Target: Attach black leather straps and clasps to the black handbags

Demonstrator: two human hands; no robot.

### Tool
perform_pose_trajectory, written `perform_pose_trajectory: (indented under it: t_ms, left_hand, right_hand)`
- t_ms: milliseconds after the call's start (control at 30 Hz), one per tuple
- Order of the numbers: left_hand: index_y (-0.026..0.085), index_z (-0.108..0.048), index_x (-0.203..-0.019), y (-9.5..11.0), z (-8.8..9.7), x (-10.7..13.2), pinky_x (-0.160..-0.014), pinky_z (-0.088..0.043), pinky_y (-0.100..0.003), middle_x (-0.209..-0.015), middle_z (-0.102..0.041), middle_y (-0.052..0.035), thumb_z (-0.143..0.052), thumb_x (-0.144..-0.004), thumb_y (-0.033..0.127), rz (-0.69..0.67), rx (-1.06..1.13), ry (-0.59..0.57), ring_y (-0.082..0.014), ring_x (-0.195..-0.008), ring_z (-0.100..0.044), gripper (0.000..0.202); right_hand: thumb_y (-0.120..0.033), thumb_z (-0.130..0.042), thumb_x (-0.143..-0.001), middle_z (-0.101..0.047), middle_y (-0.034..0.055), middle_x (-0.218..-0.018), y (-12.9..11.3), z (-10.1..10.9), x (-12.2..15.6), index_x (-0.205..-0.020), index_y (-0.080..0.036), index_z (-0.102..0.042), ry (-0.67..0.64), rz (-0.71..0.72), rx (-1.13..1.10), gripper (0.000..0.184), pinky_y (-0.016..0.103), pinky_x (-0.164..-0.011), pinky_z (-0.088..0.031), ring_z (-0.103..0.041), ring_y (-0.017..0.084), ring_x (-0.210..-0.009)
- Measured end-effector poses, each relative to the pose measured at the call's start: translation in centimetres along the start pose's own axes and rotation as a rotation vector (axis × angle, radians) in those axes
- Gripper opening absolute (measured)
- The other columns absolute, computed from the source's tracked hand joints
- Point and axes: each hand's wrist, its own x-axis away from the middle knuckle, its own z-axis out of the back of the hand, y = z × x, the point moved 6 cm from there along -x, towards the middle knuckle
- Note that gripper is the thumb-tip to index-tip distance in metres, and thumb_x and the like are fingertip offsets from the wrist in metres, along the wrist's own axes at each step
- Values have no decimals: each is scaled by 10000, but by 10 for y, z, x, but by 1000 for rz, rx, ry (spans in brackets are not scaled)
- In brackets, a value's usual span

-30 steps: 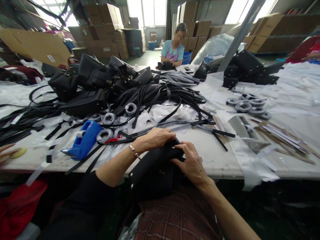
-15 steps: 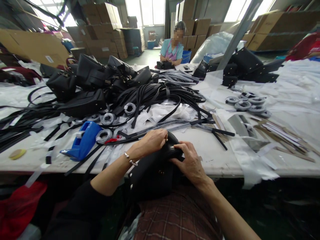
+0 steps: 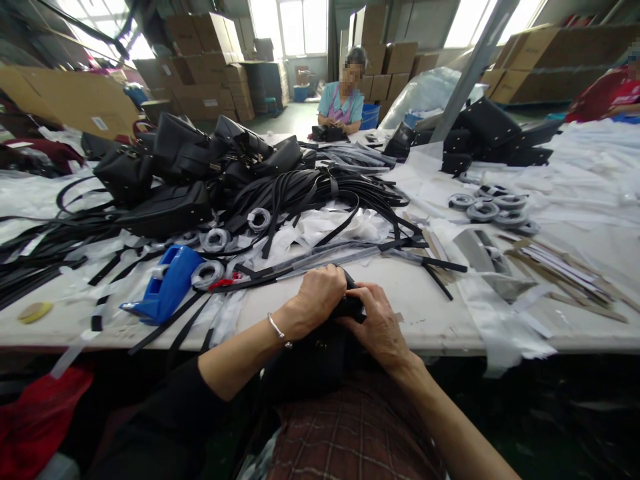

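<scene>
A black leather handbag (image 3: 310, 363) rests on my lap against the table edge, its upper end raised between my hands. My left hand (image 3: 323, 293), a bracelet at its wrist, is closed at the bag's top end; its curled fingers hide what exactly they pinch. From the other side my right hand (image 3: 377, 320) grips the same end, thumb below and fingers on top. A small metal fitting shows on the bag's dark side. Just beyond my hands lie black straps (image 3: 270, 273) in clear plastic sleeves.
To the left stands a blue tape dispenser (image 3: 167, 283), near tape rolls (image 3: 207, 273). Black bags (image 3: 170, 207) and bundled straps (image 3: 310, 187) are heaped behind. A grey dispenser (image 3: 483, 253) and cardboard strips (image 3: 565, 267) lie right. Across the table sits a person (image 3: 343, 103).
My left hand has moved right and slightly down over the bag's top end, covering more of it. My right hand keeps its hold almost in place.
</scene>
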Motion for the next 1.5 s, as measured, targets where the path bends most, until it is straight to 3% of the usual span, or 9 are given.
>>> perform_pose_trajectory:
  t_ms: [133, 367, 533, 700, 833, 1067, 1200, 1367, 1500]
  left_hand:
    - [88, -603, -977, -17, -5, 1, -639, -506, -317, -918, -660, -150, -411, -932, 84, 22, 74, -13, -260, -813, -671, 197]
    - [175, -604, -899, -57, -21, 6, -715, -465, -271, -880, -684, -34, -490, -936, 214, 100, 437, 156, -177, -802, -643, 126]
    - [192, -623, -908, -55, -20, 10, -744, -461, -273, -901, -673, -15, -551, -917, 259, 42, 544, 207, -173, -835, -631, 99]
    - [197, -597, -893, -46, -14, 7, -716, -461, -278, -892, -650, -13, -614, -871, 285, 54, 481, 180, -179, -801, -611, 92]
    - [201, -571, -931, -39, -11, -2, -713, -442, -266, -923, -634, -16, -535, -887, 182, -70, 413, 124, -176, -830, -598, 60]
    - [217, -550, -960, -36, -11, -10, -556, -335, -241, -872, -567, -3, -448, -930, 147, -375, 267, -19, -146, -718, -557, 127]
    - [208, -551, -940, -36, -13, -10, -540, -308, -247, -855, -550, -6, -428, -937, 125, -434, 209, -6, -142, -700, -531, 148]
    - [189, -551, -998, -44, -18, -4, -659, -388, -229, -909, -567, -18, -416, -984, 199, -445, 335, 104, -141, -796, -547, 136]
    - [213, -578, -1043, -45, -19, -3, -659, -386, -236, -945, -567, -30, -425, -961, 135, -556, 260, 102, -148, -816, -549, 191]
  right_hand:
    - [-231, -777, -750, -553, 79, -1154, 0, 0, 1, -1103, -267, -560, 8, -7, -3, 416, 496, -939, -510, -542, 292, -1108]
    - [-211, -781, -747, -549, 83, -1168, 0, 0, 1, -1120, -261, -554, 13, -1, -18, 440, 492, -945, -500, -530, 287, -1116]
    - [-233, -778, -747, -550, 86, -1170, 0, 0, 2, -1123, -266, -556, 17, 0, -22, 438, 507, -942, -505, -532, 295, -1121]
    - [-251, -776, -758, -548, 88, -1176, -1, 0, 2, -1128, -268, -556, 12, 0, -21, 431, 509, -945, -505, -530, 296, -1123]
    - [-225, -787, -748, -542, 85, -1174, -1, 1, 1, -1118, -261, -548, -2, -4, -20, 441, 494, -946, -503, -529, 291, -1120]
    - [-223, -786, -756, -540, 83, -1169, -2, 2, 1, -1103, -256, -553, -17, -17, -18, 420, 485, -950, -497, -524, 287, -1121]
    - [-222, -784, -761, -535, 83, -1172, -2, 2, 2, -1103, -256, -547, -14, -15, -16, 417, 480, -952, -492, -519, 286, -1123]
    - [-213, -788, -756, -530, 81, -1162, -2, 1, 3, -1101, -249, -541, -8, -10, -12, 426, 475, -935, -498, -521, 282, -1106]
    - [-216, -793, -751, -524, 83, -1164, -1, 1, 2, -1095, -248, -543, -12, -8, -8, 427, 481, -938, -494, -517, 286, -1113]
